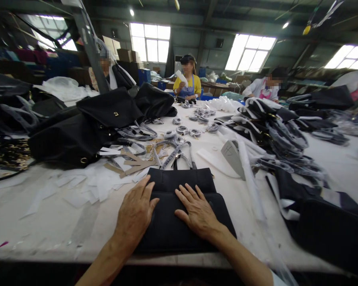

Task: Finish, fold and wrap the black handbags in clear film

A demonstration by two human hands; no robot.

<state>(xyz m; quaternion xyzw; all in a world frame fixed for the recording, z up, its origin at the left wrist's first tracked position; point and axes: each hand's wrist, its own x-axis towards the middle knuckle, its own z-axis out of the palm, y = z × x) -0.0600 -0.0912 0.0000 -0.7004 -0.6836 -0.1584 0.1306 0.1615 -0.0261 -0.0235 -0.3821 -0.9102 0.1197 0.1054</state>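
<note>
A black handbag (181,180) lies flat at the table's front edge, its flap side up and its handle, wrapped in clear film, stretched out beyond its top. My left hand (136,208) rests along the bag's left edge, fingers extended and thumb on the bag. On the flap lies my right hand (197,210), palm down with its fingers spread. Neither hand grips anything. Just past the bag are paper and brown card strips (137,163) and several coiled, film-wrapped straps (179,137).
Black bags (107,107) are heaped at the left, near white paper scraps (89,184). More bags with wrapped handles (274,127) are piled at the right. A grey curved board (232,157) stands at centre right. Co-workers, one in a yellow top (193,85), are around the table (47,234).
</note>
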